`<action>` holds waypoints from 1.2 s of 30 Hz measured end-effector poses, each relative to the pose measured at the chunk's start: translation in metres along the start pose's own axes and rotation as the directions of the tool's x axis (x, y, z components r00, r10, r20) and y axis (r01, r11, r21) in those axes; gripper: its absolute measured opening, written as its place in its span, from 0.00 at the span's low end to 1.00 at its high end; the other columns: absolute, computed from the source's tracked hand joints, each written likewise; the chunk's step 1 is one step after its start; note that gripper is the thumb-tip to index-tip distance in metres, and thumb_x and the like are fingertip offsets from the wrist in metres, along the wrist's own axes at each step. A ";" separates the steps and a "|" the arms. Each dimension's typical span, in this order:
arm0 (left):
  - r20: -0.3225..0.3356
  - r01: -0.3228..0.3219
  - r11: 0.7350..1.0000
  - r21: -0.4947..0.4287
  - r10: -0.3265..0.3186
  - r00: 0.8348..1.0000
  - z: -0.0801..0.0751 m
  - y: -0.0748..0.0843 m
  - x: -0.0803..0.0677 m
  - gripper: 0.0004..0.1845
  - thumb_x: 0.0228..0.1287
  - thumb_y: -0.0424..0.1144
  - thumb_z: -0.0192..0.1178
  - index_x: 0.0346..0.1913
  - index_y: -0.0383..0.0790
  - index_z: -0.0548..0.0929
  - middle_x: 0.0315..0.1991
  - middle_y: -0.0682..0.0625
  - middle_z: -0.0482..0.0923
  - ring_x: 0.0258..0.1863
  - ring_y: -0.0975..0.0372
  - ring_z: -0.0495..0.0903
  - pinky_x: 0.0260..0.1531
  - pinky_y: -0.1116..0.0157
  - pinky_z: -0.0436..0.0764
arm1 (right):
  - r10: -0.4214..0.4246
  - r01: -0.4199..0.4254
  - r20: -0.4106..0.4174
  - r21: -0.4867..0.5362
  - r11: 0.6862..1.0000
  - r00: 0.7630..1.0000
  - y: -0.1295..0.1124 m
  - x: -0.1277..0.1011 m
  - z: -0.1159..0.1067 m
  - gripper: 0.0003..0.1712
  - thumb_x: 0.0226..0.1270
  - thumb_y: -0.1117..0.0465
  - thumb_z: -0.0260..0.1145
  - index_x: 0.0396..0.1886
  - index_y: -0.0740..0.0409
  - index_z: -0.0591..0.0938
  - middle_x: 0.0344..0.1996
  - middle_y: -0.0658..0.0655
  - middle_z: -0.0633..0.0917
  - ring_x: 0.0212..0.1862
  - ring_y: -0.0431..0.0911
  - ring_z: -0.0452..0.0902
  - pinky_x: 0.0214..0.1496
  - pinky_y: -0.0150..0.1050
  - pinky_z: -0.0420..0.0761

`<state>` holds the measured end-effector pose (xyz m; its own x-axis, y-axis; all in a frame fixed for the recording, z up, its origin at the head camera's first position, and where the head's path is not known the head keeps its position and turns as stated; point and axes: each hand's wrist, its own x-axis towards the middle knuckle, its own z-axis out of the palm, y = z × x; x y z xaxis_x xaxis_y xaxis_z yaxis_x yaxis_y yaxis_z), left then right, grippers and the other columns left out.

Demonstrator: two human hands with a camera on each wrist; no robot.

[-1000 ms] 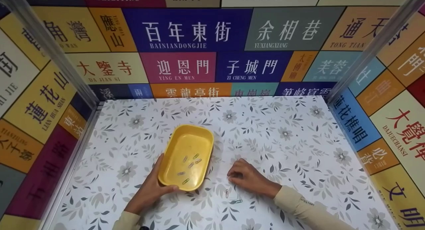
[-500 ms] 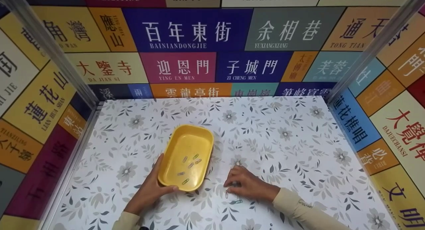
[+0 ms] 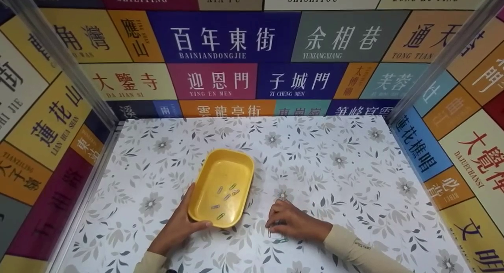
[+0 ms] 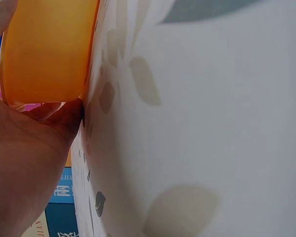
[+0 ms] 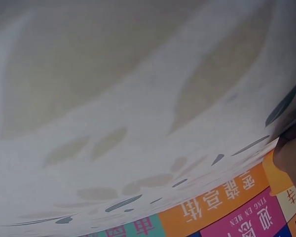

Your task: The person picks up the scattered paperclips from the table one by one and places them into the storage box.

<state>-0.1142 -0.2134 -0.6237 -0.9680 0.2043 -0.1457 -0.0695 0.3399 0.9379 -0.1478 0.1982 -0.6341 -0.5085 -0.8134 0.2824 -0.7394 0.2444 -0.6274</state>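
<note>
The left hand (image 3: 177, 227) grips the near left corner of the yellow tray (image 3: 221, 186), thumb curled over the rim and fingers along the outer wall; the left wrist view shows the palm (image 4: 24, 163) pressed against the tray's side (image 4: 47, 49); the tray sits left of centre on the floral tabletop (image 3: 334, 178). Six or so paper clips (image 3: 225, 196) lie scattered inside the tray, so by my reading much of the gathering is done; the right hand (image 3: 293, 223) rests just right of the tray with fingers curled down onto the tabletop, their tips over a loose clip (image 3: 271, 230), though whether it is truly pinched I cannot tell; a second, teal clip (image 3: 280, 240) lies touching or just beside the hand's near edge, so at least two seem left to collect. The right wrist view shows only tabletop and a fingertip (image 5: 291, 150); the tray's near rim is close to the right hand, leaving a short path; the patterned walls (image 3: 220, 60) stand well apart, with broad bare tabletop behind and to the right.
</note>
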 end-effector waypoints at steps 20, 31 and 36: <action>-0.001 0.004 1.000 -0.018 -0.004 1.000 0.001 -0.003 0.001 0.77 0.53 0.50 0.88 0.92 0.52 0.39 0.92 0.49 0.40 0.90 0.48 0.41 0.86 0.41 0.38 | -0.019 0.019 -0.017 0.001 1.000 1.000 0.001 0.000 0.002 0.05 0.74 0.59 0.78 0.46 0.48 0.94 0.41 0.47 0.84 0.48 0.40 0.74 0.58 0.42 0.74; 0.002 -0.002 1.000 -0.009 0.002 1.000 -0.001 -0.004 0.001 0.76 0.55 0.50 0.87 0.92 0.52 0.38 0.92 0.48 0.41 0.90 0.48 0.42 0.86 0.41 0.40 | -0.028 0.029 -0.045 0.012 1.000 0.999 -0.001 0.001 0.005 0.02 0.69 0.61 0.80 0.40 0.49 0.95 0.39 0.49 0.85 0.47 0.41 0.75 0.54 0.41 0.72; 0.008 -0.004 1.000 -0.018 0.004 1.000 0.000 -0.004 0.000 0.75 0.55 0.49 0.87 0.92 0.52 0.38 0.92 0.48 0.42 0.90 0.48 0.44 0.86 0.41 0.43 | -0.046 0.045 -0.044 -0.022 0.999 0.998 0.001 0.000 0.006 0.02 0.69 0.60 0.79 0.38 0.48 0.93 0.38 0.47 0.85 0.45 0.41 0.75 0.52 0.40 0.71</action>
<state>-0.1145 -0.2150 -0.6270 -0.9665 0.2126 -0.1440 -0.0697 0.3223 0.9441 -0.1458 0.1947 -0.6392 -0.4928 -0.7998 0.3429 -0.7711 0.2188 -0.5980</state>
